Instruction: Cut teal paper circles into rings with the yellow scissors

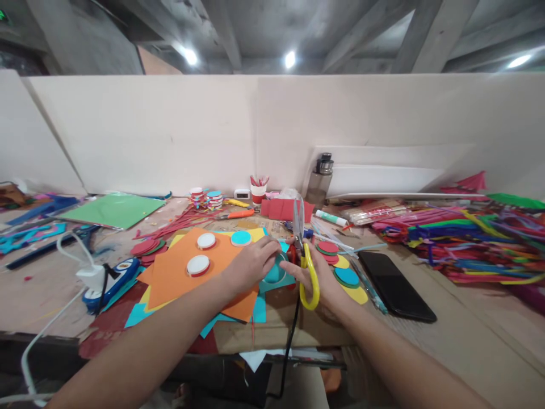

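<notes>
My left hand (pixel 252 262) has its fingers bent and closed at the edge of a teal paper sheet (pixel 263 284) with a cut round shape (pixel 275 274) in it. Yellow-handled scissors (pixel 310 278) are in my right hand (pixel 326 279), blades pointing up and away from the paper. The thumb of that hand reaches to the round shape. Under my left forearm lie orange paper sheets (pixel 170 275) carrying white-topped discs (pixel 198 265) and a blue-topped disc (pixel 240 238). A red object beside my right fingers is partly hidden, and a black cord (pixel 292 335) runs down below it.
Cut paper circles (pixel 347 276) lie right of my right hand, near a black phone (pixel 397 287). Pipe cleaners (pixel 464 244) are heaped at far right. Behind stand a bottle (pixel 320 182), a cup (pixel 258 193) and a glue stick (pixel 331 218). A power strip (pixel 111 284) sits left.
</notes>
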Available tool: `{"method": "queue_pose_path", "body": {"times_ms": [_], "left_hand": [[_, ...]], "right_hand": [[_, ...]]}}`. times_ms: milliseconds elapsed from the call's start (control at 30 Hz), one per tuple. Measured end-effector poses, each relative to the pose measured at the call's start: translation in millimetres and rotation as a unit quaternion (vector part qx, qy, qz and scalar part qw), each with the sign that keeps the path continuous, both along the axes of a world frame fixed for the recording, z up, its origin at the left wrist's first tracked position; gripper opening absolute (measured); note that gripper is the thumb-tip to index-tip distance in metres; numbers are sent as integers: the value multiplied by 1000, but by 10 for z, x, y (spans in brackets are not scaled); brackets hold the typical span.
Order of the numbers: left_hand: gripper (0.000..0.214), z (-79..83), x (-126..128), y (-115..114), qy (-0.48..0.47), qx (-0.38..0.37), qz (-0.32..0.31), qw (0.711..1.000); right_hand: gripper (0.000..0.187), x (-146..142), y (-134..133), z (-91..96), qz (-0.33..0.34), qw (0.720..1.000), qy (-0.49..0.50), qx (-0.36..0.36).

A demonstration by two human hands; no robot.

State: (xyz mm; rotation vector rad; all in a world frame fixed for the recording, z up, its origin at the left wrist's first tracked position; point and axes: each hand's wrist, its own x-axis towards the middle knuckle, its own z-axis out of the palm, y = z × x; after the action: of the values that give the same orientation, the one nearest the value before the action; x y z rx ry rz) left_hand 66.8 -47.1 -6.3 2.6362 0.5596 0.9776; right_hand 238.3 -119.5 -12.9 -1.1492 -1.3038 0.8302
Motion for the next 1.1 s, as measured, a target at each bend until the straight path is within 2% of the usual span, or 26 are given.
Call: {"method": "queue_pose_path", "body": {"times_ms": [67,133,200,300,400,500,700,867,1000,1100], "left_hand": [[13,14,24,-31,-57,-43,8,997],[20,38,49,-58,-121,-133,37,983],[35,56,71,-64,-164,-249,62,953],[50,52,88,-24,-166,-415,69,892],[38,22,93,26,-138,-511,37,848],[28,-12,101,44,-145,-514,6,846],[29,-107,86,61,-236,-509,-7,828],[30,-162,44,71,-287,-560,-27,777],[29,-172,45,87,-330,-602,-48,725],[32,-156,56,104,-362,-632,-43,684]], "right_hand": [[56,10,7,-17,2,1000,16,-11],[53,22,7,-27,1,999,34,-17],[52,40,9,-36,-7,999,41,-12],[51,79,27,-58,-38,999,33,0],[48,108,53,-84,-49,998,19,16],[47,89,53,-79,-52,998,14,27],[40,-12,-17,48,-89,996,21,4],[48,-1,-36,95,-75,997,2,-2],[46,16,-50,-6,-77,997,-10,-9],[52,21,-85,-88,-108,994,15,-15]]}}
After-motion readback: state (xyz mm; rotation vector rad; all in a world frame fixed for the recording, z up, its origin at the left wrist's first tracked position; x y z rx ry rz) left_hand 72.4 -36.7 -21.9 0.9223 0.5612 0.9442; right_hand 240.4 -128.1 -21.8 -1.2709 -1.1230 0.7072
